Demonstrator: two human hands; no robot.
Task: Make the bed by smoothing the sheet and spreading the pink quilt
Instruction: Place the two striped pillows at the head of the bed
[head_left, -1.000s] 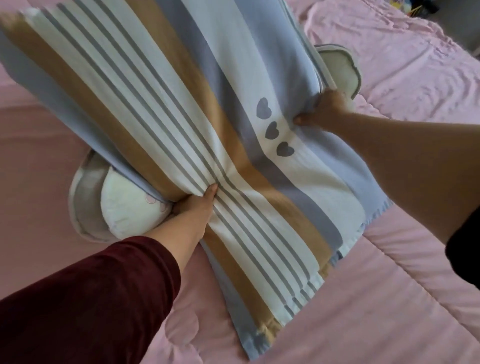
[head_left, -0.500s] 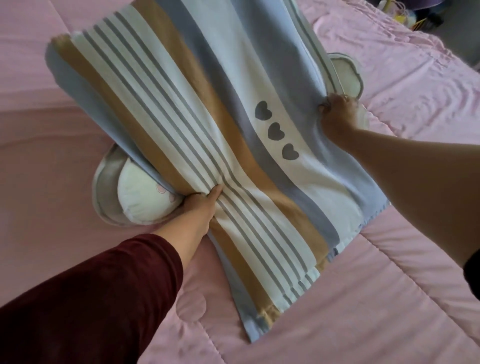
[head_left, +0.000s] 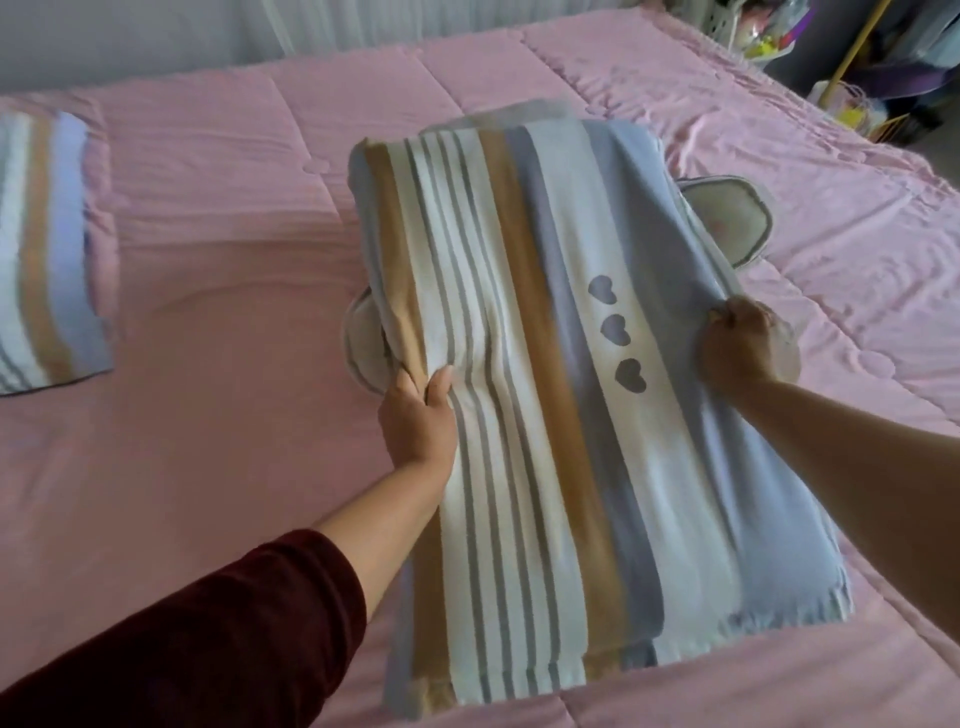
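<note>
Landmark: striped pillow (head_left: 545, 364), long axis running away from the person, near end lowest.
Left hand (head_left: 418, 415): at the striped pillow's left edge, about midway along. The thumb lies on top and the fingers (head_left: 410, 376) curl under, pinching a fold of the cover.
Right hand (head_left: 737, 348): at the striped pillow's right edge, fingers curled tight round the cloth there.
Reason for hold: judged to be a matched two-sided grip that keeps the pillow level and steerable while it is set down or squared up.
Grey-rimmed cushion (head_left: 727, 218): beneath the striped pillow, showing past both side edges. It looks to serve as a base.
Pink quilt (head_left: 234, 260): under the striped pillow and spread out on all sides of it; stitched panels lie fairly flat to its left.
Wrinkled pink cloth (head_left: 857, 234): right of the striped pillow. Whether it is sheet or quilt cannot be told.
Task standing: quilt judged largely spread, with pillow dressing in hand.
Second pillow (head_left: 47, 249): well left of the striped pillow, lying flat, with a matching pattern.
Sleeve (head_left: 208, 639): dark red, on the left forearm.
Room: pale wall or curtain (head_left: 156, 31) beyond the striped pillow, and blurred household clutter (head_left: 779, 36) to its far right.
</note>
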